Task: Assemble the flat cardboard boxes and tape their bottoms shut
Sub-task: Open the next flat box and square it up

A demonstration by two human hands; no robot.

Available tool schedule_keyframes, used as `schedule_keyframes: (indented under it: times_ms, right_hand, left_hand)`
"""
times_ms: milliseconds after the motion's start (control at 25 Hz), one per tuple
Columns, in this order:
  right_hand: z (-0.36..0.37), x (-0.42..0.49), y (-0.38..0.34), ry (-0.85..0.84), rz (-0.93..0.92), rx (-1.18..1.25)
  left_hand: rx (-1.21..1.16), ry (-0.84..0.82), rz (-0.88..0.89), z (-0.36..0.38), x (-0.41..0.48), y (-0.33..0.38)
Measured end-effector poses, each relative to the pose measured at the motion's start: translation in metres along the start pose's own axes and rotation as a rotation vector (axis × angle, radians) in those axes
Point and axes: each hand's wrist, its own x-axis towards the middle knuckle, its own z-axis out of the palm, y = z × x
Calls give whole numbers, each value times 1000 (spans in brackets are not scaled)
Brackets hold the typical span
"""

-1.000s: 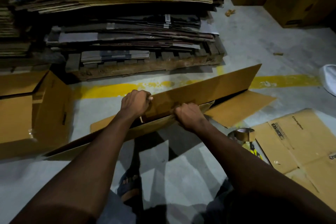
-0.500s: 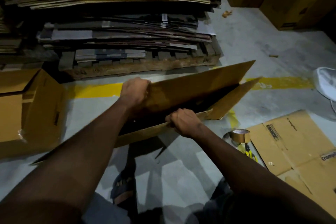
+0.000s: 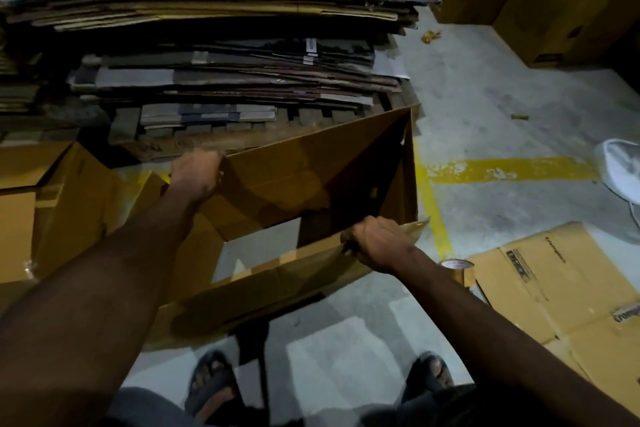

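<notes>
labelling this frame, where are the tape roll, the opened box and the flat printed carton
tape roll (image 3: 458, 273), head view, brown outer side
opened box (image 3: 311, 166), head view, inside of far wall
flat printed carton (image 3: 561, 288), head view, bare top panel

I see a wooden pallet on the grey floor, a yellow line painted on it, a white object at the right edge, and two dark sandals below.

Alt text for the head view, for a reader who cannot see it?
Two hands hold a cardboard box open on a concrete floor: the left hand grips the far wall's top edge, the right hand the near wall's. A tape roll sits right of it beside a flattened box; stacked flat cardboard fills the background.
</notes>
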Motion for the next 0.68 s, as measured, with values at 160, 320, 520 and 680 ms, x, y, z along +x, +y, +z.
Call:
schedule_keyframes:
  times_ms: [160,320,520,680]
  right_hand:
    - [2,-10,16,-70,35,-15]
    - [-11,-24,30,-88,94,6]
    - [-18,-29,14,-108,76,-129]
    - [-11,-24,-14,-36,-112,-58]
  left_hand:
    - [39,-17,-33,4,15,0]
    - [37,0,-54,7,32,-9]
    - [-9,8,-49,2,32,6]
    - [17,84,126,-3,25,43]
